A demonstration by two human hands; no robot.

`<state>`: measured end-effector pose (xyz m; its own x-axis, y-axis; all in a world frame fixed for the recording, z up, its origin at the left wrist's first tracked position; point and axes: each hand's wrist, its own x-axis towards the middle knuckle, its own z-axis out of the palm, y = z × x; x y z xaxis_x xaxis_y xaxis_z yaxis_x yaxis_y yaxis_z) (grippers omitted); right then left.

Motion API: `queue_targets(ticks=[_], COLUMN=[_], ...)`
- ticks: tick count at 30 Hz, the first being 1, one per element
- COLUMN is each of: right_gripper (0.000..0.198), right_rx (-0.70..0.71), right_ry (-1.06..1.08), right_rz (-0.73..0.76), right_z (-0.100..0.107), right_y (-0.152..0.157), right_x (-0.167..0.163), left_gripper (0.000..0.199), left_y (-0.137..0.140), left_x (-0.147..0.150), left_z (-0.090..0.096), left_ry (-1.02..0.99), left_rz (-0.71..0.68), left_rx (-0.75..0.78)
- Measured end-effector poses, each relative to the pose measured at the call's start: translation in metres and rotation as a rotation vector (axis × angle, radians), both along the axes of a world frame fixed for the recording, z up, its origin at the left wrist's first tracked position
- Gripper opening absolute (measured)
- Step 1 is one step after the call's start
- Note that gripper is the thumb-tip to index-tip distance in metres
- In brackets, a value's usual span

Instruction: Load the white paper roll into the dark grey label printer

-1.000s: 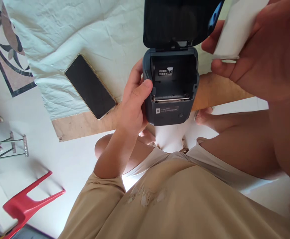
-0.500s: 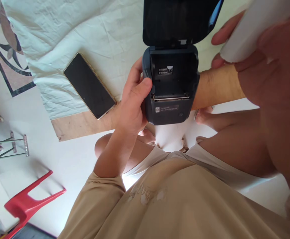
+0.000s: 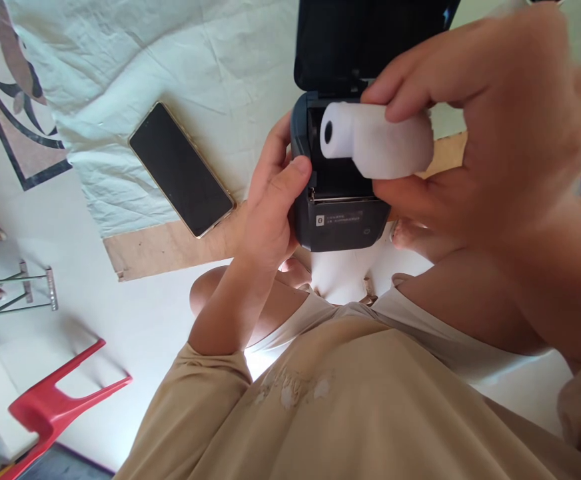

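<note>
A dark portable label printer (image 3: 340, 227) is gripped along its left side by my left hand (image 3: 275, 193), thumb on the near rim. Its black lid (image 3: 365, 43) is swung up and away from me. Over the exposed paper bay, my right hand (image 3: 475, 127) holds a white paper roll (image 3: 395, 140) between thumb and fingers. The roll lies crosswise with its dark core hole facing left, and a loose end of paper hangs over its front. It covers much of the bay; whether it touches the bottom I cannot tell.
A smartphone (image 3: 180, 170) with a dark screen lies left of the printer on a pale cloth (image 3: 95, 60). The cloth stops short of the table's wooden edge (image 3: 170, 252). A red plastic stool (image 3: 50, 413) stands on the floor at lower left.
My right hand has brought the paper roll from the upper right leftward over the printer's bay. The printer has shifted slightly right in my left hand.
</note>
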<state>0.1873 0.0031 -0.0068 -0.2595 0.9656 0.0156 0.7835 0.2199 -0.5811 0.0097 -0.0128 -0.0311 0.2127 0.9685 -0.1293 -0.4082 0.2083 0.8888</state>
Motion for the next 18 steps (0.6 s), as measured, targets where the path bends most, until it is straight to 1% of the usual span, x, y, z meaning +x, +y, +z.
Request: queue_targets(ticks=[1,3,6,8,9,11,13,15,17,18], right_gripper=[0.05,0.044,0.047,0.046,0.04,0.027,0.016,0.015,0.023,0.027], right_rx=[0.023,0.064,0.162,0.281,0.365,0.538,0.669,0.716,0.706,0.681], right_ry=[-0.061,-0.152,-0.221,-0.224,-0.217,-0.174,-0.13,-0.1,-0.061,-0.019], right_rz=[-0.021,-0.012,0.046,0.082,0.113,0.216,0.334,0.422,0.463,0.46], right_z=[0.0,-0.001,-0.005,-0.007,-0.007,-0.009,-0.012,-0.017,-0.022,-0.023], right_y=[0.0,0.001,0.002,0.001,0.0,-0.002,-0.006,-0.008,-0.007,-0.005], right_x=[0.0,0.002,0.008,0.011,0.013,0.013,0.012,0.01,0.01,0.013], left_gripper=[0.043,0.04,0.042,0.041,0.039,0.037,0.042,0.049,0.06,0.067], left_y=[0.0,0.0,0.001,0.001,0.001,0.002,0.003,0.003,0.003,0.003], left_x=[0.0,0.0,0.0,0.001,0.001,0.0,-0.002,-0.006,-0.01,-0.011], left_z=[-0.001,-0.001,0.0,-0.001,-0.002,-0.005,-0.011,-0.017,-0.023,-0.025], left_ry=[0.007,0.026,0.027,0.026,0.03,0.036,0.051,0.081,0.118,0.132], left_rz=[-0.002,-0.009,-0.015,-0.018,-0.014,0.004,-0.001,-0.034,-0.071,-0.067], left_rx=[-0.007,-0.026,-0.024,-0.025,-0.023,0.017,0.074,0.112,0.127,0.135])
